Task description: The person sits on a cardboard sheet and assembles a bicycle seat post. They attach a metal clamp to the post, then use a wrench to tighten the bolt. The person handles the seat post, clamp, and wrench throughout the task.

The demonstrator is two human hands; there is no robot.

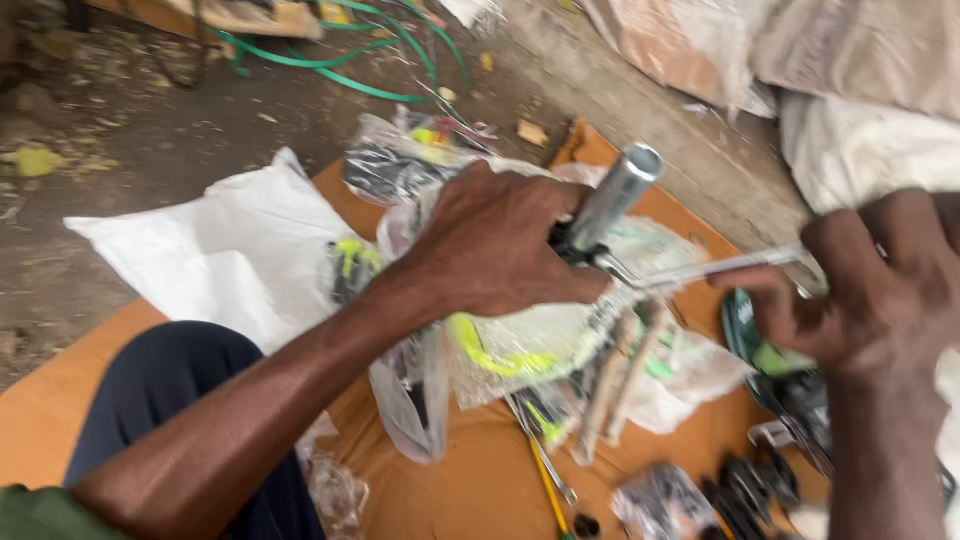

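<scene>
Head view. Nearest: left forearm and dark-trousered knee, low in frame, left of the metal tube. Left hand wrapped tight round the lower end of the metal tube, fingers fully curled, no gap showing. Tube silvery, round, open-mouthed at the top, tilted up and away from the wrist; black fitting at its base. Right hand right of the tube, fingers and thumb pinched shut on the far end of a thin metal rod running back to the tube's base. Motion blur; joint between rod and tube not clear.

Judgement: best to keep the tube hand steady and firm and let the rod hand do the working, pull kept in line with the rod to avoid slipping.

Below the tube: clear plastic bags of small parts, yellow-green and black pieces inside, on orange cardboard. White sack left of the tube. Green hose well beyond it.
</scene>
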